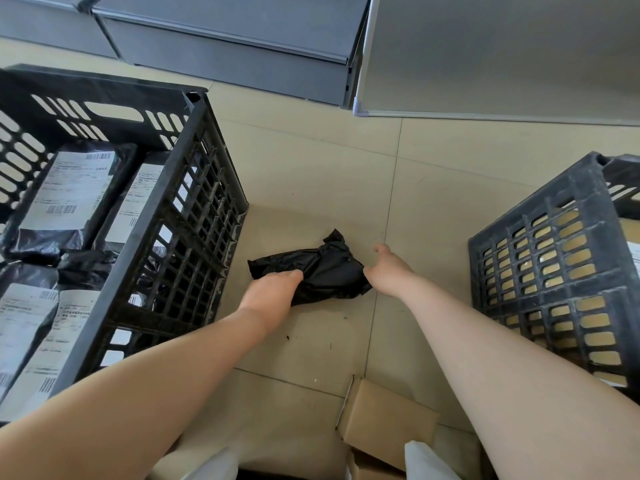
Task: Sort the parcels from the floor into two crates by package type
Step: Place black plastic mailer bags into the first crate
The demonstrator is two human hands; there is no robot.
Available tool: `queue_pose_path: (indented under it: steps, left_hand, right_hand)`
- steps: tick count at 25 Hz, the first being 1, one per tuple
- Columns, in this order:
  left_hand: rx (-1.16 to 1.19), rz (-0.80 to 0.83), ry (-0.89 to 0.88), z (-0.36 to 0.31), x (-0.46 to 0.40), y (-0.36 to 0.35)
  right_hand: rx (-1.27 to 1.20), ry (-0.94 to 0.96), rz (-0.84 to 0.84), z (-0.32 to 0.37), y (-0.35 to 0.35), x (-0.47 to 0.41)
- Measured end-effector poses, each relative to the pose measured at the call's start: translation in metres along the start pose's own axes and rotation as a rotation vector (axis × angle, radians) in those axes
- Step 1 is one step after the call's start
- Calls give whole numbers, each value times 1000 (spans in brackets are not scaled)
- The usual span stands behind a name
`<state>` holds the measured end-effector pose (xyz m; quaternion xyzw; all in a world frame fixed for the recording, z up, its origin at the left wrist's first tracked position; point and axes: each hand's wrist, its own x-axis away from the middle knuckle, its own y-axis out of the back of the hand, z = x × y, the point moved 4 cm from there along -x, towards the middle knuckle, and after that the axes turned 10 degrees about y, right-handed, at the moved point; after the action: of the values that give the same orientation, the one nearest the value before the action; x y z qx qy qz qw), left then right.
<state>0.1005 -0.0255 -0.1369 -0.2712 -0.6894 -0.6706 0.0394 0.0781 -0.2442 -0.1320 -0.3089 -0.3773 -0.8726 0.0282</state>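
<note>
On the floor to your left, the larger black crate keeps four labelled black bags that show; the far-right crate seems to hold cardboard. Near you lie two cardboard boxes not yet sorted. Between the crates sits one black bag parcel, likely bound for the left crate. Your left hand rests on its near edge; I cannot tell its grip. Your right hand is spread open at its right end.

Beige tiled floor with dark grout lines. Grey shelving base units stand along the far edge of the floor. A grey panel with a pale metal edge stands at the far right corner.
</note>
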Motion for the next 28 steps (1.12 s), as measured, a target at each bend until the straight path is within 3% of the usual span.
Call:
queue_pose_path:
  steps: [4, 6, 11, 15, 19, 23, 28]
  left_hand:
    - [291, -150, 140, 9, -5, 18]
    - [553, -149, 200, 11, -6, 18]
    - [1192, 100, 322, 1, -12, 11]
    - [1578, 386, 341, -3, -5, 9]
    - [1611, 475, 367, 4, -2, 10]
    - [1695, 560, 364, 7, -6, 10]
    - [1510, 245, 273, -2, -8, 41]
  right_hand:
    - [-365, -64, -158, 0, 13, -5]
    - [-587, -101, -206, 7, 19, -10]
    - [-791, -93, -303, 23, 23, -7]
    - [-1040, -99, -76, 28, 13, -2]
    - [-1099, 11, 72, 29, 10, -2]
    - [-1052, 45, 23, 29, 13, -3]
    - [-1061, 117, -49, 57, 21, -1]
